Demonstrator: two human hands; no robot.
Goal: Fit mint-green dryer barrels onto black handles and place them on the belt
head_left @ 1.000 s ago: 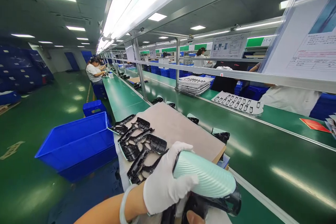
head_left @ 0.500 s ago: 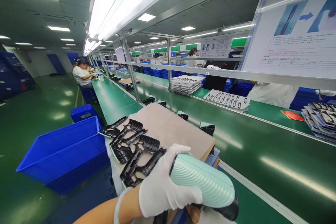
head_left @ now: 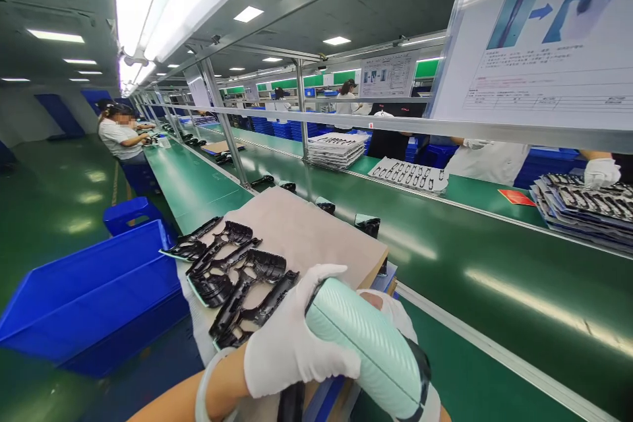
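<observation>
A mint-green, finely ribbed plastic housing (head_left: 366, 339) with black ends lies slanted at the bottom middle. My left hand (head_left: 297, 343), in a white glove, is closed round its left end, thumb and fingers on either side. My right hand (head_left: 403, 316), gloved with bare fingertips, grips the housing from its far side; most of it is hidden behind the part. Left of my hands, several black plastic half-shells (head_left: 242, 277) with mint-green outer edges lie inner side up on a beige board (head_left: 306, 224).
A blue bin (head_left: 89, 277) stands on the floor at left, near a blue stool (head_left: 129, 214). Several housings (head_left: 368, 224) rest on the green conveyor belt (head_left: 445, 244). A metal frame post (head_left: 222, 122) rises beyond the board. Across the belt, a co-worker's gloved hand (head_left: 602, 173) touches stacked trays.
The housing has turned, bringing its seam line into view on top. My right hand now shows behind it. The view has swung slightly to the right.
</observation>
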